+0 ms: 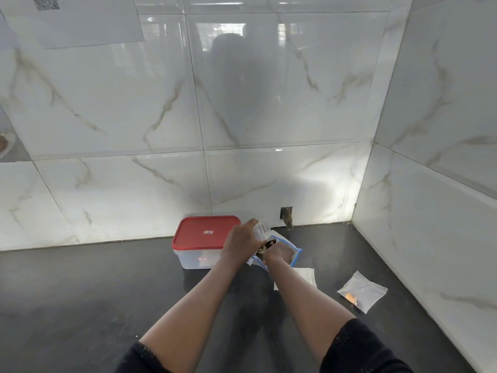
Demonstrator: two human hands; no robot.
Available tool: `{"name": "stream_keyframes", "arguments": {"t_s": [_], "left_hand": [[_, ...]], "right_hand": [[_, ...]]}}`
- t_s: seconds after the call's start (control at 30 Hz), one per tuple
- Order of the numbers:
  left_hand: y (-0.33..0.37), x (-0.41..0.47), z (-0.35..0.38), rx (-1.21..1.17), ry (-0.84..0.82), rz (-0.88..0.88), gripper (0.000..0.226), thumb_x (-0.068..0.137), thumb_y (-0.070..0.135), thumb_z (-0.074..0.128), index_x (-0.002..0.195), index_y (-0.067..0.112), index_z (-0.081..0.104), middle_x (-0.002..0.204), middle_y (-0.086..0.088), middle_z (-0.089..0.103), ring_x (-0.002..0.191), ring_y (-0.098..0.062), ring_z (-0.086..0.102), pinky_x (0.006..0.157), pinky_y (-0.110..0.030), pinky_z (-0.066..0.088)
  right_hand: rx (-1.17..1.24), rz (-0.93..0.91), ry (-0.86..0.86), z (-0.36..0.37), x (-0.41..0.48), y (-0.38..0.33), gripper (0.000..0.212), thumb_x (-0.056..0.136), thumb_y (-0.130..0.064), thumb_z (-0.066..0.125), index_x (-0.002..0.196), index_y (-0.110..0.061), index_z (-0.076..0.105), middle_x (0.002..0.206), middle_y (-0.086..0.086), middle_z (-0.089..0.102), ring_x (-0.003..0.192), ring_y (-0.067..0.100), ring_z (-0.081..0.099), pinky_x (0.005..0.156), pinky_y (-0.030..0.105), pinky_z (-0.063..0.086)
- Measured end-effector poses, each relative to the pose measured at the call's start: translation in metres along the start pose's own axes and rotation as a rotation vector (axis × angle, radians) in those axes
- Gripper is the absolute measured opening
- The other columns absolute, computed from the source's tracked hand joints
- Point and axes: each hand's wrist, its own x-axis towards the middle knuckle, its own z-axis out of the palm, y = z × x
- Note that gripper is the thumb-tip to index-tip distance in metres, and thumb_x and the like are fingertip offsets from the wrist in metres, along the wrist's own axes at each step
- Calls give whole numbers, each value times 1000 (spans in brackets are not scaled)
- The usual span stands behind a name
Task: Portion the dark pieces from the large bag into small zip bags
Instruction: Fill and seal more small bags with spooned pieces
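Blue-edged large bag (291,253) sat on the black counter (94,292) just right of a red-lidded tub (205,232), near the far wall; right hand (278,253) was pushed down inside its mouth, fingers hidden by the film, so grip state could not be told, though a few dark pieces (269,244) showed at the opening. Left hand (240,242) was closed around a small zip bag (259,228), pinching it upright and touching the large bag's rim. Step in hand looked like scooping a portion out for transfer. To do it well: keep the small bag's mouth spread and right over the large bag so spills drop back in, take a modest pinch, lift clear of the film before moving across. Risk, as a guess, was the thin small bag collapsing shut under one-handed hold. Further right and nearer lay a flat white empty bag (304,275), then well apart a clear bag (361,290) holding something orange at one corner, contents otherwise unclear. Counter was dark, matte, smudged; walls were glossy white marble-look tile meeting in a corner at right, a small broken hole (286,216) low in the far wall, a paper sheet (72,20) taped top left
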Motion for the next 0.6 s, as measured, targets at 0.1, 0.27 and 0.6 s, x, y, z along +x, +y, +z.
{"name": "stream_keyframes", "arguments": {"t_s": [0.1, 0.27, 0.6], "left_hand": [[5, -1, 4, 5, -2, -52, 39, 78, 30, 67, 112, 12, 59, 101, -13, 69, 95, -34, 62, 72, -30, 43], [15, -3, 9, 36, 22, -134, 37, 82, 31, 62, 115, 14, 57, 106, -14, 67, 100, -35, 60, 76, -33, 45], [28, -10, 9, 13, -1, -159, 50, 78, 34, 67, 122, 14, 54, 111, -14, 65, 105, -34, 59, 79, -32, 45]], "right_hand": [[-116, -27, -34, -4, -14, -6, 29, 101, -10, 33, 75, -12, 46, 92, 10, 55, 92, 21, 54, 77, 29, 42], [-220, -86, -5, -10, -20, -9, 28, 99, -6, 33, 90, -1, 60, 93, 12, 59, 90, 25, 54, 70, 30, 43], [-423, -158, -9, -42, -25, -30, 26, 90, -3, 52, 115, 3, 58, 120, 20, 60, 110, 34, 61, 91, 36, 52]]}}
